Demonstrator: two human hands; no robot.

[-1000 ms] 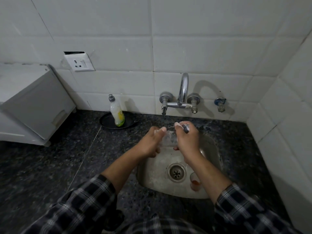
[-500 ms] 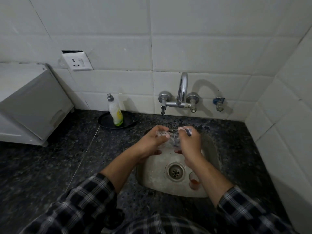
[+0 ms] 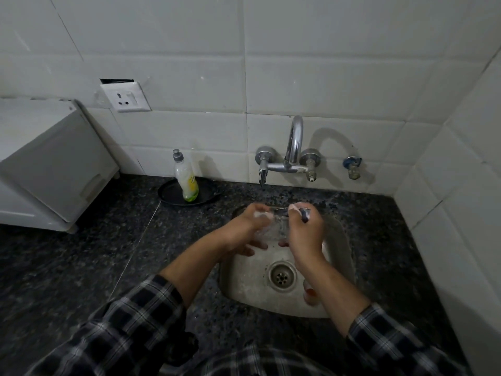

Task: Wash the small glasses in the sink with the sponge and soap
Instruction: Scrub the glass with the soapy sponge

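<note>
Two hands meet over the sink point(image 3: 252, 280), just above centre of the frame. The left hand point(image 3: 244, 226) has its fingers curled round a small glass point(image 3: 276, 226), which lies tilted between the palms with suds on it. The right hand point(image 3: 305, 232) is curled too, pinching a dark sponge point(image 3: 305, 213) against the glass near its rim. How much of the sponge is inside the glass is too blurred to tell.

To do this scrubbing step well, the left hand should probably grip low on the wall and turn the glass a little at a time, so the sponge sweeps the whole rim and then the base. The glass is wet, soapy and thin, so a firm but not crushing hold matters. Working low over the basin would soften any slip.

A second glass point(image 3: 310, 293) with an orange residue stands in the sink at lower right, partly hidden by the right forearm, and looks unwashed. The soap bottle point(image 3: 187, 180) stands upright on a black dish point(image 3: 170, 194) on the worktop point(image 3: 108, 240), left of the tap point(image 3: 294, 142). Whether water is running I cannot tell.
</note>
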